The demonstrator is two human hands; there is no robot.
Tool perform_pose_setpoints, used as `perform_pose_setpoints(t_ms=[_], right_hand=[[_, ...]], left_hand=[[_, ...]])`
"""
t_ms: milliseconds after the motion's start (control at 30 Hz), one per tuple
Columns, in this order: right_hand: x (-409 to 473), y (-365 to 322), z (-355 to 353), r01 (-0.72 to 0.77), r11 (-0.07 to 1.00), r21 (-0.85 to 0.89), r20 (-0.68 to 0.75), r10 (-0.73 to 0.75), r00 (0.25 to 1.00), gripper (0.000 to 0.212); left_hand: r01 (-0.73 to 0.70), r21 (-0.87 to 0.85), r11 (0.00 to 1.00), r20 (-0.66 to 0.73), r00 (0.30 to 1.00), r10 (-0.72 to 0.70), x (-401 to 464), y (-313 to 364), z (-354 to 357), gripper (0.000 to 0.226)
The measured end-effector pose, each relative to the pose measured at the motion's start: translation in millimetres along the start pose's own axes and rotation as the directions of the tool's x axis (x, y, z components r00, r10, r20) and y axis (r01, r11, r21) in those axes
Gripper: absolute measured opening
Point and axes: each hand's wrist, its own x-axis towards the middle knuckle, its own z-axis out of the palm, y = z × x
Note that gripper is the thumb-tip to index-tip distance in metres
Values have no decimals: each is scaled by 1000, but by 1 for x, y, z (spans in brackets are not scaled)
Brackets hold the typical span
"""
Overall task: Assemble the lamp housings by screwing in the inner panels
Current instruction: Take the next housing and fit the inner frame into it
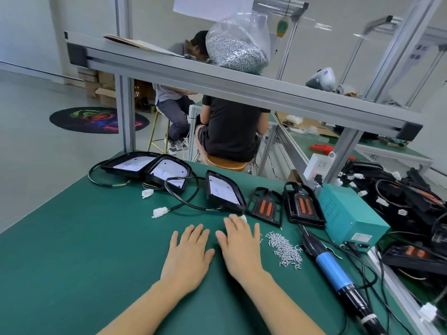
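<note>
Here both hands, left hand (187, 258) and right hand (239, 245), lie flat, fingers spread, on the green desk (84, 250); beyond them, a clear plastic bag (238, 42) holds silver screws.

Three lamp housings (169, 174) in a row at the mat's (72, 250) far edge. Inner panels (266, 206) right of them. Screws (285, 249) in front, electric screwdriver (333, 267) further right.

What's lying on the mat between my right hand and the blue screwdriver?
In the head view, a loose pile of small silver screws lies between the right hand and the blue screwdriver.
</note>
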Motion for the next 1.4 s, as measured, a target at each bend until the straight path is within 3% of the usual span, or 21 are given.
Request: perform_pose_setpoints(t_ms=[67,133,233,300,500,667,767,933,1067,1200,1300,1400], right_hand=[[11,-2,-5,4,1000,7,-82,-4,997,52],[24,-5,-10,5,1000,-2,-130,-5,992,56],[45,-12,-15,-1,1000,-10,-133,0,991,59],[57,-18,-17,-3,1000,5,-128,4,992,57],[75,-23,-17,-17,1000,-25,-91,15,996,34],[70,-21,-21,-28,996,-82,-175,13,985,22],[54,-16,-17,40,997,-73,-206,-55,977,22],[9,1,-10,287,958,12,-368,-262,892,27],[-10,12,-10,481,876,5,-400,-439,804,25],[-15,15,-19,694,720,5,-286,-664,691,36],[-11,21,-34,662,739,126,-303,-607,735,53],[5,39,-45,372,913,167,-353,-297,887,57]], left_hand=[[-5,-32,999,-16,1000,4,-1,0,-1,55],[-1,-218,976,-81,997,-17,0,-2,-3,52],[53,-694,718,-186,950,-250,1,-8,-12,48],[66,-824,562,-161,924,-346,0,-11,-16,51],[160,-940,300,30,918,-396,11,-15,-26,56],[197,-980,28,179,934,-310,31,-20,-37,56],[210,-963,-172,248,938,-244,40,-21,-43,33],[237,-842,-485,352,922,-161,48,-25,-45,46],[272,-778,-567,360,932,-46,47,-26,-45,48],[295,-783,-547,423,898,-121,45,-25,-43,16],[286,-776,-562,446,879,-168,42,-30,-38,17],[268,-773,-575,443,877,-188,39,-34,-35,17]])
